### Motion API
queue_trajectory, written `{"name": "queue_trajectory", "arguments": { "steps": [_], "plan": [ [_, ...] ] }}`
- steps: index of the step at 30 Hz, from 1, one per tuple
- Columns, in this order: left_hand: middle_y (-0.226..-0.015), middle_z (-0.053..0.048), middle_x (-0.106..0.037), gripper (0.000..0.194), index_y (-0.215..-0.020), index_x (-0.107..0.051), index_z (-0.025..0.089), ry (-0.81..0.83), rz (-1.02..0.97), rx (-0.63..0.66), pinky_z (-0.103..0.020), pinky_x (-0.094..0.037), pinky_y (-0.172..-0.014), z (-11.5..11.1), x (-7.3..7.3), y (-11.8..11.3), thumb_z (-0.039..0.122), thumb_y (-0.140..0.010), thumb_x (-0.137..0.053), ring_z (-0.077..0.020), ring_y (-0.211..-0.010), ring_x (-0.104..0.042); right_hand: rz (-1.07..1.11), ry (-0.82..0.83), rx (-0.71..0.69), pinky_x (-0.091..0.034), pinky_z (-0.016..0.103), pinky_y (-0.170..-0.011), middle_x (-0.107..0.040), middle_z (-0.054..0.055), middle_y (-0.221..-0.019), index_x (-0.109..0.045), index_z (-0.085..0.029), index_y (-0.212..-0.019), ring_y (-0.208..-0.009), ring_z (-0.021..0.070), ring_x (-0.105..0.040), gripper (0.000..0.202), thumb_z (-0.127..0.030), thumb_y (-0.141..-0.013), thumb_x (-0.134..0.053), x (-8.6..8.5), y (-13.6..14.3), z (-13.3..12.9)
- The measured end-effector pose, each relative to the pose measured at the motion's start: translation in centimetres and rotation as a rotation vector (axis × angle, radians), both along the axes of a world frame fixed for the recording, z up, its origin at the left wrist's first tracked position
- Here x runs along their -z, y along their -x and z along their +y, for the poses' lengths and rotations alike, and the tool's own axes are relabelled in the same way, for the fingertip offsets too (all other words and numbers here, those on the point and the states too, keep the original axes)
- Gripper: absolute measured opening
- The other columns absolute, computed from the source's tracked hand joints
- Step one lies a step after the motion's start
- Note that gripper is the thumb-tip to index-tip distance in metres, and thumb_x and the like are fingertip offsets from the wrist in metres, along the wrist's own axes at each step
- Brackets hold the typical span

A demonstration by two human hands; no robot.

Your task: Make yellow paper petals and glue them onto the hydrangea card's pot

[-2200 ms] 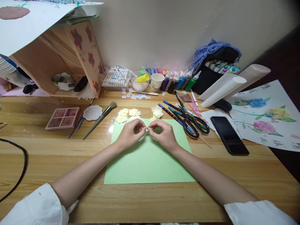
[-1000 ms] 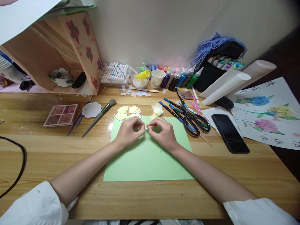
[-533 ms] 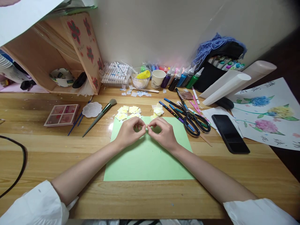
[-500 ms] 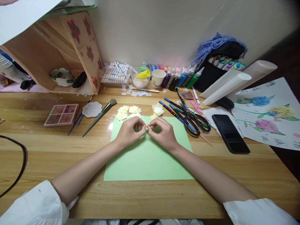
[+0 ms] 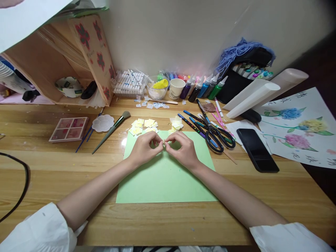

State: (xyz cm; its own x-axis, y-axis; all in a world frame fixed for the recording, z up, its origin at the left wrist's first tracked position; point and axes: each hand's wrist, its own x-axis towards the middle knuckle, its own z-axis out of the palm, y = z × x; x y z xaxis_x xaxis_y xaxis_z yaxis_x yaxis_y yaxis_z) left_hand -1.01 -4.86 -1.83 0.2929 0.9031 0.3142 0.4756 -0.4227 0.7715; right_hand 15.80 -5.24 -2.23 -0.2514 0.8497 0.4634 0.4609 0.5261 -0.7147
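Observation:
Between my fingertips is a small pale yellow piece of paper [image 5: 164,143], mostly covered by the fingers. My left hand [image 5: 146,148] pinches it from one side and my right hand [image 5: 183,149] from the other, thumbs and forefingers almost meeting. Both hands are over the upper part of a light green sheet of paper [image 5: 165,185]. Just beyond my left hand lie several yellow paper squares [image 5: 144,125]. A smaller pile of yellow squares [image 5: 176,123] sits behind my right hand.
Black-handled scissors [image 5: 215,134] lie on pens at the right, near a phone [image 5: 257,150]. A makeup brush [image 5: 111,132] and palette [image 5: 69,129] are at the left. Along the wall stand a paper cup [image 5: 176,88], paint bottles [image 5: 206,87] and a marker box [image 5: 129,82].
The yellow paper piece between my fingertips has turned slightly and shows a bit more. Both hands stay in nearly the same place.

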Motion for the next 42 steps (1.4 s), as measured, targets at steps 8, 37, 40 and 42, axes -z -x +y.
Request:
{"name": "queue_trajectory", "arguments": {
  "steps": [8, 37, 40, 42],
  "plan": [
    [-0.064, 0.002, -0.059, 0.006, -0.068, -0.057, 0.018, 0.025, 0.03, -0.009, -0.022, -0.04, -0.055, -0.1, -0.1, 0.0, 0.017, -0.074, -0.057, -0.0095, -0.058, -0.05, -0.02, 0.017, 0.021, -0.045, 0.029, -0.064, -0.058, 0.001, -0.071, -0.056, -0.021, -0.074, -0.069, 0.0161, -0.054, 0.008, -0.013, -0.076, -0.056, -0.1, 0.1, 0.0],
    [-0.064, 0.002, -0.055, 0.006, -0.07, -0.054, 0.018, 0.107, -0.055, -0.143, -0.023, -0.04, -0.055, 0.4, -0.3, 0.2, 0.018, -0.076, -0.054, -0.0102, -0.059, -0.049, 0.012, -0.019, 0.368, -0.044, 0.032, -0.066, -0.062, 0.004, -0.082, -0.063, -0.022, -0.087, -0.081, 0.02, -0.054, 0.009, -0.022, -0.082, -0.056, 0.3, -2.1, 2.3],
    [-0.065, 0.001, -0.055, 0.007, -0.07, -0.054, 0.018, 0.104, -0.063, -0.119, -0.023, -0.04, -0.056, 0.4, -0.1, 0.2, 0.02, -0.077, -0.054, -0.0103, -0.059, -0.049, -0.037, -0.045, 0.135, -0.046, 0.033, -0.073, -0.061, 0.004, -0.086, -0.064, -0.024, -0.092, -0.086, 0.0199, -0.055, 0.013, -0.026, -0.08, -0.061, 0.1, -1.6, 1.7],
    [-0.065, 0.001, -0.056, 0.007, -0.071, -0.053, 0.018, 0.109, -0.07, -0.104, -0.023, -0.04, -0.056, 0.4, 0.0, 0.2, 0.02, -0.077, -0.054, -0.0103, -0.059, -0.049, -0.072, -0.074, 0.028, -0.045, 0.035, -0.077, -0.061, 0.004, -0.086, -0.064, -0.024, -0.093, -0.085, 0.0202, -0.056, 0.017, -0.028, -0.077, -0.066, 0.0, -1.0, 1.1]
  ]
}}
